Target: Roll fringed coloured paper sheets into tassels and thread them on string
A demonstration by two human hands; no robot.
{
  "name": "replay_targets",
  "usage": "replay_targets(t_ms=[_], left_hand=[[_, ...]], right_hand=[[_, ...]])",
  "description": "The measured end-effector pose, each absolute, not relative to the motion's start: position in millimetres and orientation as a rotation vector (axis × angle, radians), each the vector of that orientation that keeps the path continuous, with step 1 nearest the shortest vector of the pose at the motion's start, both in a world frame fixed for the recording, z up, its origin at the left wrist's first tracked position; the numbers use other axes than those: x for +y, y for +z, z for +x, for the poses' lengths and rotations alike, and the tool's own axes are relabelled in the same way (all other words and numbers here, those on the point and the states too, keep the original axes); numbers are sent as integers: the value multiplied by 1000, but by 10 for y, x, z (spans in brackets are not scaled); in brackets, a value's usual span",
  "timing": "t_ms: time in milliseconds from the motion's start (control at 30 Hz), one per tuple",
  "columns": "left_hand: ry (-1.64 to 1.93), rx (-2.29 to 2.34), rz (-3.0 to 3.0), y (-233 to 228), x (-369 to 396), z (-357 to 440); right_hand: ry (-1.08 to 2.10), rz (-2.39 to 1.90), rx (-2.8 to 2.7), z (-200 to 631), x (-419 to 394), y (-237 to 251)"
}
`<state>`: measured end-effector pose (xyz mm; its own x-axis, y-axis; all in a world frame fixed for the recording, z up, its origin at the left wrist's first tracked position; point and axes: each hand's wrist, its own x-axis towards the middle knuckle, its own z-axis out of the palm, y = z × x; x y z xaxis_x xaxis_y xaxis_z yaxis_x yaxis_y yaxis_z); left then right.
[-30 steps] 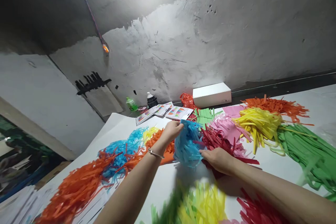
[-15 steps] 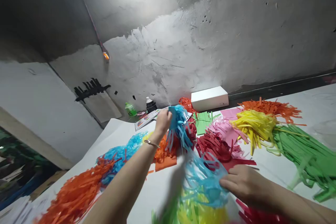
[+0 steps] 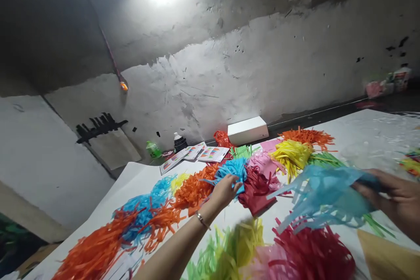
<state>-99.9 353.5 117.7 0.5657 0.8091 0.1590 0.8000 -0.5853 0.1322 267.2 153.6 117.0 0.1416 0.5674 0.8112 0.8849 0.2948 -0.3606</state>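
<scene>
My left hand (image 3: 225, 190) rests on a bunch of blue cut-paper fringe (image 3: 233, 169) lying on the white table sheet (image 3: 138, 175), between an orange bunch (image 3: 193, 188) and a dark red bunch (image 3: 256, 190). My right hand (image 3: 395, 199) is at the right edge and grips a second, blurred blue fringe piece (image 3: 323, 197) held above the table. Its strips hang to the left over a red fringe pile (image 3: 311, 253).
Fringe bunches in orange (image 3: 95, 249), blue (image 3: 144, 208), pink (image 3: 262, 164), yellow (image 3: 290, 155) and green (image 3: 223, 258) cover the sheet. A white box (image 3: 247, 130), printed colour cards (image 3: 197, 155), a green bottle (image 3: 152, 149) and a dark jar (image 3: 180, 142) stand by the grey wall.
The blue fringe came apart into two pieces. My left hand set one down among the bunches; my right hand carried the other far to the right. The view swung right.
</scene>
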Motion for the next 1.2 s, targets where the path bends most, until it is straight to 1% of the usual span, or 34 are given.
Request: replay_targets(t_ms=[100, 133, 200, 267, 367, 467, 533, 633, 667, 700, 767, 833, 967, 1067, 1200], left_hand=[[528, 1191, 2765, 1603, 2893, -777], [582, 1057, 2783, 1710, 2649, -670], [661, 698, 2841, 1826, 2179, -444], [656, 588, 2894, 1799, 1797, -252], [725, 603, 2938, 1566, 1442, -129], [944, 520, 2946, 1285, 1225, -200], [1066, 499, 2926, 1129, 1082, -293], [1168, 552, 2921, 925, 868, -431], [1194, 579, 2932, 852, 806, -479], [1213, 609, 2952, 773, 751, -530], [1204, 678, 3014, 595, 657, -657], [1112, 762, 3093, 408, 561, -817], [733, 953, 3121, 155, 276, -1106], [577, 952, 3034, 104, 36, -1079], [678, 769, 2959, -39, -107, -687]], right_hand=[[-322, -1069, -1977, 2359, 1402, 1284], [-283, -1031, -2053, 2223, 1356, 1330], [-167, -1041, -2190, 1971, 1246, 1414], [-94, -1072, -2243, 1799, 1101, 1462], [-35, -1087, -2193, 1740, 834, 1420], [6, -1133, -2101, 1853, 532, 1251], [-159, -1150, -2063, 1955, 312, 1108], [-611, -1039, -2036, 2063, -26, 866], [-719, -1001, -2040, 2075, -128, 767], [-763, -989, -2057, 2073, -221, 656], [-741, -1030, -2108, 2030, -373, 396], [-667, -1084, -2142, 1951, -483, 116], [-513, -1166, -2130, 1811, -602, -306], [-401, -1207, -2104, 1811, -625, -427], [-255, -1239, -2092, 1909, -668, -411]])
